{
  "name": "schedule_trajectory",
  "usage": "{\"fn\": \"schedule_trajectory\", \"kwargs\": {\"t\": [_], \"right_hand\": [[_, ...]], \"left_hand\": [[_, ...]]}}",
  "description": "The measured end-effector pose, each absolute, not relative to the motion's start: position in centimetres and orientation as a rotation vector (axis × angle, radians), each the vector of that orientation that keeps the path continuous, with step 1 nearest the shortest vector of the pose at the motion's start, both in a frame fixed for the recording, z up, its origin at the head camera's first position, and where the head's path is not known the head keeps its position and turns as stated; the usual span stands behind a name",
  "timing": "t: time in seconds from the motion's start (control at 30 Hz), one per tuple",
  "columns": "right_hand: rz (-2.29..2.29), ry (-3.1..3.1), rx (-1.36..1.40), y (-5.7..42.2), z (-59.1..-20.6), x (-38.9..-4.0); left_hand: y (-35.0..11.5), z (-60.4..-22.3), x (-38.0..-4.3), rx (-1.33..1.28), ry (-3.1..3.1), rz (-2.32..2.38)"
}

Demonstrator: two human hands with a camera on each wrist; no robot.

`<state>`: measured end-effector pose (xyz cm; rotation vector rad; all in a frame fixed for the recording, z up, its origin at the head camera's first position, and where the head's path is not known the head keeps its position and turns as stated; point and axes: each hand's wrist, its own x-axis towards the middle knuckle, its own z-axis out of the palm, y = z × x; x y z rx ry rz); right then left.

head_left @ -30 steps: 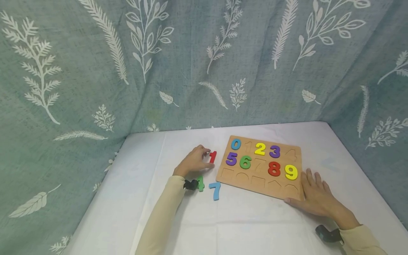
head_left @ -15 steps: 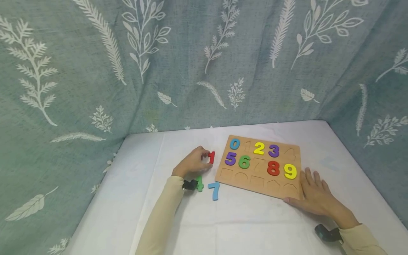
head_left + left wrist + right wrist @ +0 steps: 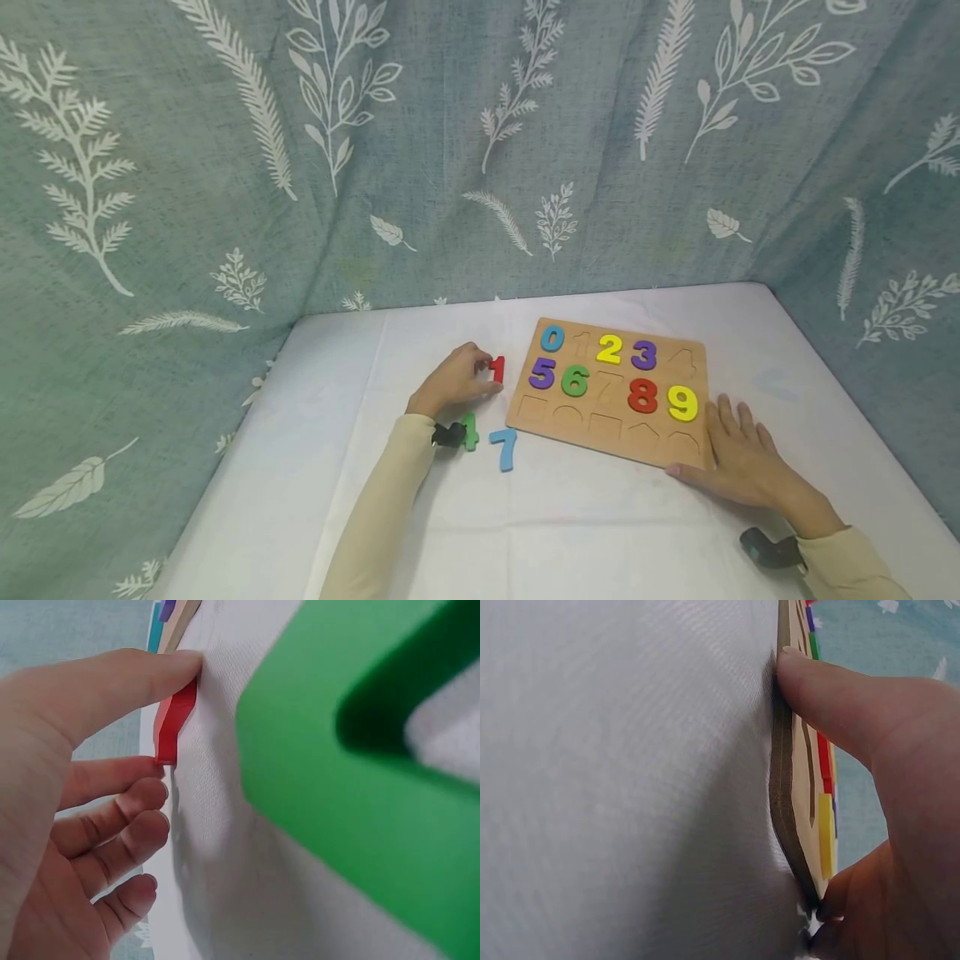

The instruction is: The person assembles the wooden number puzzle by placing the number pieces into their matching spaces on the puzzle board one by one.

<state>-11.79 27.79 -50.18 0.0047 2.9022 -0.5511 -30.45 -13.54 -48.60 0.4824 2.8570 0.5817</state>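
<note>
My left hand [image 3: 450, 383] pinches a red wooden number 1 [image 3: 498, 368] between thumb and index finger, left of the wooden number puzzle board [image 3: 551, 421]. In the left wrist view, the thumb is on one end of the red 1 [image 3: 172, 724] and the index fingertip at the other; the remaining fingers are loosely bent. My right hand [image 3: 750, 467] lies at the board's near right corner. Its fingers stretch along the right side, and the thumb touches the near edge, as the right wrist view also shows.
A green number 4 [image 3: 471, 435], partly behind the left wrist camera [image 3: 448, 434], and a blue number 7 [image 3: 506, 450] lie on the white cloth. The board holds 0, 2, 3, 5, 6, 8 and 9. A leaf-patterned curtain [image 3: 450, 167] stands behind the table.
The head view has shifted slightly. My left fingers have closed in on the red 1, which has turned a little more upright. The right hand and board have stayed put.
</note>
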Motion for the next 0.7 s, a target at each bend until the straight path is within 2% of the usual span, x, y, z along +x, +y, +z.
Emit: {"fn": "schedule_trajectory", "kwargs": {"t": [0.7], "right_hand": [[-0.541,2.914,-0.007,27.67,-50.11,-11.71]], "left_hand": [[-13.21,-47.66,-30.57,0.577,2.889,0.638]]}}
